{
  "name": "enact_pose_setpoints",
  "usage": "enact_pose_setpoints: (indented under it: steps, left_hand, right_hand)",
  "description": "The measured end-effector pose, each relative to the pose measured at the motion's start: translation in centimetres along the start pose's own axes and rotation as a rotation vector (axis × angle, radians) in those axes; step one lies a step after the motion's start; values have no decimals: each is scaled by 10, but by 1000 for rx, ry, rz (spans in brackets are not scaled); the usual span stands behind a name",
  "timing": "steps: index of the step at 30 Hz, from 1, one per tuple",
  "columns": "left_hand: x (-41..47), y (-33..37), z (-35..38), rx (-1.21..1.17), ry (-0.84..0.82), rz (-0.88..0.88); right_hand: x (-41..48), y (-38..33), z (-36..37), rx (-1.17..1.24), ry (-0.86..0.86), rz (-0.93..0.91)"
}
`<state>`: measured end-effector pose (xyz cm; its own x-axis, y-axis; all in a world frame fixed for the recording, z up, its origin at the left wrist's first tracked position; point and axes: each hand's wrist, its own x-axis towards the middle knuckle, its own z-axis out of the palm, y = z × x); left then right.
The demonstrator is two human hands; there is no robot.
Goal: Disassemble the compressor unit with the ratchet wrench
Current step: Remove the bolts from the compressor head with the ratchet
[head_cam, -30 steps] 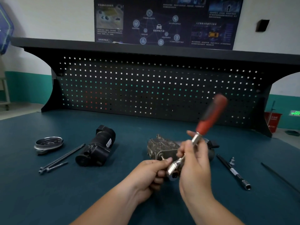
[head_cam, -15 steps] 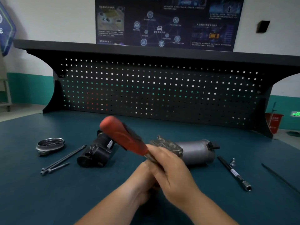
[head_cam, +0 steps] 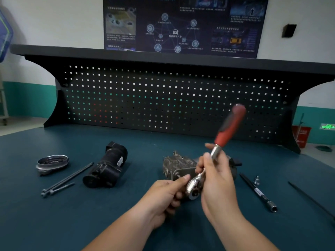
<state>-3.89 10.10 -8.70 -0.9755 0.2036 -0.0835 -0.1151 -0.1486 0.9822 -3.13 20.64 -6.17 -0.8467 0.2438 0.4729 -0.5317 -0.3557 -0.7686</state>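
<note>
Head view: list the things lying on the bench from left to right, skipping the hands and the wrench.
In order: round metal cover → long bolts → black housing → compressor unit → extension bar → thin black rod.

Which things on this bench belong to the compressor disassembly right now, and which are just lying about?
In use: ratchet wrench, held in right hand and left hand; compressor unit behind them.
Lying about: black housing, round cover, long bolts, extension bar, small socket, thin rod.
</note>
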Motion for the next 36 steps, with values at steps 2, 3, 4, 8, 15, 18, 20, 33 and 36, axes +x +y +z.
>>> enact_pose_setpoints:
  steps: [2, 3, 4, 8, 15, 18, 20, 33, 36]
  left_hand:
    - [1, -2, -1, 50, 1, 44]
    - [1, -4, 0, 77, 1, 74]
    - [-1, -3, 0, 97, 8, 104]
    - [-3, -4, 0, 37, 17, 141]
    - [1, -2, 1, -61, -66, 42]
    - [3, -3, 2, -38, -43, 47]
    - [3, -4, 3, -6, -22, 33]
    - [2, -10, 1, 72, 38, 171]
    - [6, -9, 0, 75, 80, 96]
  right_hand:
    - [-4, -2, 0, -305, -301, -232]
    - [-5, -2, -1, -490, -437, -350]
    - [-6, -1, -1, -677, -549, -458]
    - [-12, 2, 3, -804, -669, -550]
    - [-1, 5, -3, 105, 137, 117]
    - [7, 6, -5, 247, 237, 245]
    - [7, 7, -7, 159, 175, 158]
    - [-18, 2, 4, -455, -446, -346]
    - [-13, 0, 1, -273, -274, -190]
